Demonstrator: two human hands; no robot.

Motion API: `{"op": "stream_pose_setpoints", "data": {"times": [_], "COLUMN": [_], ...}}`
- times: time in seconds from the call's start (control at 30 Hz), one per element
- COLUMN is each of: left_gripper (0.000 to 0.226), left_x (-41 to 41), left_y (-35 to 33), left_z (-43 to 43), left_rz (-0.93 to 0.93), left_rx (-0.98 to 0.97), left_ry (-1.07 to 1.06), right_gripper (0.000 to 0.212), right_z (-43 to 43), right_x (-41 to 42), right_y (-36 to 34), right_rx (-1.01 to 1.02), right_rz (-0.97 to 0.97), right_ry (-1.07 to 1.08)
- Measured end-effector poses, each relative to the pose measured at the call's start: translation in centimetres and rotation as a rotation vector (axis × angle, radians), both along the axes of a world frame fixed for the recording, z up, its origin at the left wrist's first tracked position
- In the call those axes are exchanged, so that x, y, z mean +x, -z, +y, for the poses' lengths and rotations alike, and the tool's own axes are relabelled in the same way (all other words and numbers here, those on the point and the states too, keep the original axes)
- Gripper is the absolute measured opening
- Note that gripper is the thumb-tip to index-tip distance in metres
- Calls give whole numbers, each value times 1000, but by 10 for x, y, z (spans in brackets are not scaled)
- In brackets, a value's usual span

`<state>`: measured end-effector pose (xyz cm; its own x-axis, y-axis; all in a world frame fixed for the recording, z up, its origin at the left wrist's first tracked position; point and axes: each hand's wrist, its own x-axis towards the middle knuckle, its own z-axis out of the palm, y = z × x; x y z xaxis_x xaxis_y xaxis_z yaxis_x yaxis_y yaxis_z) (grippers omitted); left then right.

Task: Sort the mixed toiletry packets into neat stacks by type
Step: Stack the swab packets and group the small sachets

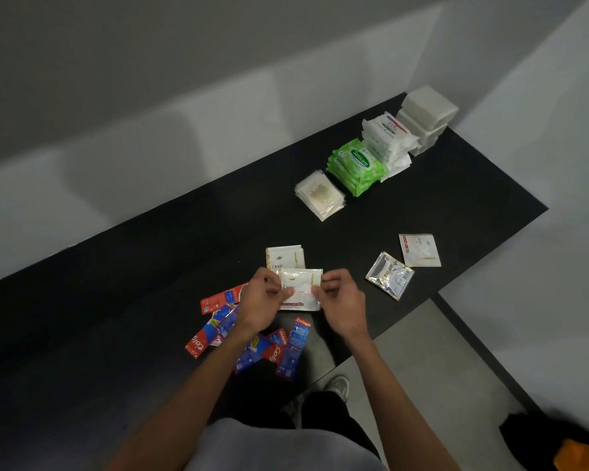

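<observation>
A white Dove sachet (300,283) is held just above the black table (150,283); my left hand (261,297) pinches its left edge and my right hand (342,300) pinches its right edge. Right behind it lies a small pile of matching Dove sachets (284,257). Several red and blue Colgate sachets (286,348) lie scattered under and beside my left forearm. Two loose sachets sit to the right: a silver-edged one (389,275) and a white one (420,250).
At the table's far right stand sorted stacks: clear packets (320,195), green Sanicare wipes (357,164), white wipe packs (388,141) and white blocks (427,117). Walls enclose the table's back and right. The table's front edge runs just right of my right hand, above the floor.
</observation>
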<state>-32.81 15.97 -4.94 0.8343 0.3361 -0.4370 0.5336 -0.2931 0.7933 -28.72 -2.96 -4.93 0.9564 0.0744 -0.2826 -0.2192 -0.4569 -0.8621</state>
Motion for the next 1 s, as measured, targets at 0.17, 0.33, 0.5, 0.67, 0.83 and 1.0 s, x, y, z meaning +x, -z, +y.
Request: {"op": "stream_pose_setpoints", "data": {"times": [0.17,0.33,0.5,0.67,0.83,1.0], "left_gripper": [27,39,62,67,61,57], "left_x": [6,26,41,46,47,46], "left_y": [13,18,14,17,18,19], "left_z": [-1,4,3,-4,-14,-12], "left_rz": [13,49,100,89,97,98], "left_rx": [224,320,336,429,426,469], "left_ry": [-56,-40,-15,42,127,188], "right_gripper": [13,13,32,46,49,52], "right_z": [35,57,64,67,62,53], "right_x": [3,18,28,35,37,40], "right_y": [16,27,30,31,26,23], "right_rx": [-61,-186,-247,-314,-375,-407], "right_rz": [-7,-65,-16,-25,-91,-88], "right_ry": [21,6,-42,-111,-167,-230]}}
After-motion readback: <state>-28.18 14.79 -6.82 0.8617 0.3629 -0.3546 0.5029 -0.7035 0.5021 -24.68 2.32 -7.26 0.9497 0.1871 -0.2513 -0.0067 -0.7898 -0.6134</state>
